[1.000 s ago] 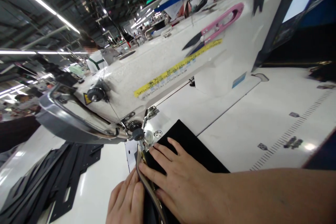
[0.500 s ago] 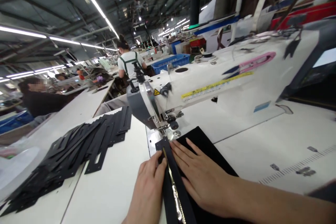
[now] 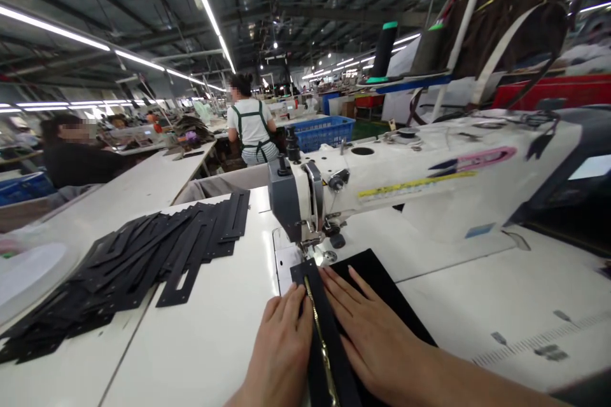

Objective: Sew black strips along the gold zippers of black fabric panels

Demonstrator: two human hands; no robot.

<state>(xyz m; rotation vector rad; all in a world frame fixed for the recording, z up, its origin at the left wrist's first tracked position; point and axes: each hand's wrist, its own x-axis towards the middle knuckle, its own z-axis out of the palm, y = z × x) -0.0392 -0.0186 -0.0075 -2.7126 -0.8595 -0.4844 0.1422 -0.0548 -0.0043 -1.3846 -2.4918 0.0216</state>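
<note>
A black strip [image 3: 329,316] with a long slot lies under my hands, its far end close to the needle area of a white sewing machine [image 3: 420,172]. Through the slot shows a gold zipper [image 3: 324,351]. My left hand [image 3: 285,331] is at the strip's left edge, thumb and fingers pressed together on it. Flat on the strip's right side and the larger black panel [image 3: 370,273] rests my right hand [image 3: 370,324], fingers stretched out. Part of the panel is hidden beneath my right hand and forearm.
Many slotted black pieces [image 3: 143,254] lie piled on the white table [image 3: 191,343] at left, beside a white round object [image 3: 33,273]. Beyond the machine are a blue crate [image 3: 324,133] and a person in a white shirt [image 3: 245,116]. Another person [image 3: 76,152] sits far left.
The camera view has tilted and shifted, so the machine appears further right and lower. Both hands keep nearly the same place on the strip.
</note>
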